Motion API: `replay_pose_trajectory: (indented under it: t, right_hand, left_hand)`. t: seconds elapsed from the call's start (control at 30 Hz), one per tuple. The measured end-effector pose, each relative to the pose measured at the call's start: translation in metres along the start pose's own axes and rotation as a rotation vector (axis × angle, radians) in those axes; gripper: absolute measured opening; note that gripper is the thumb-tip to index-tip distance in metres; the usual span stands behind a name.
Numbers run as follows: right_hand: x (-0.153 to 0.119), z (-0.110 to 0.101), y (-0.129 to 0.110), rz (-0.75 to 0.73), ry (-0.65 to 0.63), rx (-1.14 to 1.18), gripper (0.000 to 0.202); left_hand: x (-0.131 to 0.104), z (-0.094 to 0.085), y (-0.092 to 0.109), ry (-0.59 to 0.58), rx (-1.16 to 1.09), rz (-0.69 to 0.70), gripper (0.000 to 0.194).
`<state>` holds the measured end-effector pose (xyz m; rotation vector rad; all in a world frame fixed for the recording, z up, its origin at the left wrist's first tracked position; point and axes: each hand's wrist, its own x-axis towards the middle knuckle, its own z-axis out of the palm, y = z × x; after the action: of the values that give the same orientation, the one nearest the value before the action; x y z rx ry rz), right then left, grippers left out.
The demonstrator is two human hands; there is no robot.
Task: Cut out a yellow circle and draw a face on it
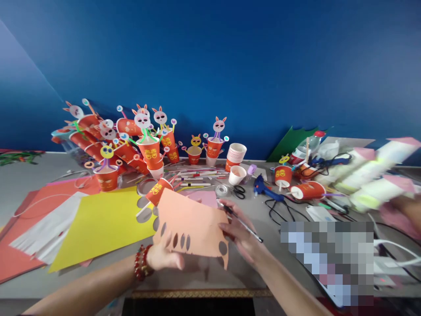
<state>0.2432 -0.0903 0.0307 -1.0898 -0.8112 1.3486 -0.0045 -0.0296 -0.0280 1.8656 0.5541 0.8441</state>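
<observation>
A light orange sheet of paper with several oval holes along its lower edge is held tilted over the desk. My left hand is at its lower left, thumb stretched out in front and the other fingers mostly hidden behind the sheet. My right hand is closed at the sheet's right edge, with a black and clear pen lying across its fingers. Behind the sheet, a red paper cup lies tipped over. A yellow sheet lies to the left, with round holes at its right edge.
Red cups with rabbit faces crowd the back left. A stack of white cups, black scissors, tape and a blue glue gun stand or lie further right. Another person's arm reaches in beside blurred paper rolls.
</observation>
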Motion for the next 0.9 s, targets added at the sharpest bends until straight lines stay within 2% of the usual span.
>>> replay_pose_trajectory:
  t: [0.1,0.17,0.23,0.3,0.47,0.7,0.83,0.9]
  right_hand:
    - [0.005,-0.023,-0.008,-0.056,0.027,-0.203,0.059]
    - [0.010,-0.036,-0.011,-0.050,-0.011,-0.325,0.058]
    - [0.017,-0.049,-0.010,-0.060,-0.041,-0.424,0.056]
    - [0.026,-0.059,-0.006,-0.106,-0.055,-0.534,0.056]
    - [0.042,-0.076,0.007,-0.241,-0.042,-0.910,0.058]
    - [0.037,-0.068,0.004,-0.507,0.029,-1.314,0.046]
    - [0.030,-0.060,-0.010,-0.573,0.158,-1.280,0.034]
    - [0.021,-0.051,-0.016,-0.491,0.102,-1.119,0.030]
  left_hand:
    - [0.011,-0.013,0.013,0.130,-0.142,-0.022,0.072]
    - [0.022,-0.020,0.022,0.261,-0.314,-0.165,0.059]
    - [0.032,-0.024,0.024,0.239,-0.261,-0.283,0.051]
    - [0.036,-0.025,0.018,0.197,-0.086,-0.303,0.046]
    - [0.028,-0.020,0.000,0.038,0.461,-0.177,0.054]
    - [0.028,-0.018,0.009,-0.080,0.884,-0.161,0.058]
    - [0.027,-0.020,0.015,-0.067,0.940,-0.029,0.048]
    - [0.028,-0.018,0.024,-0.066,0.901,0.081,0.044]
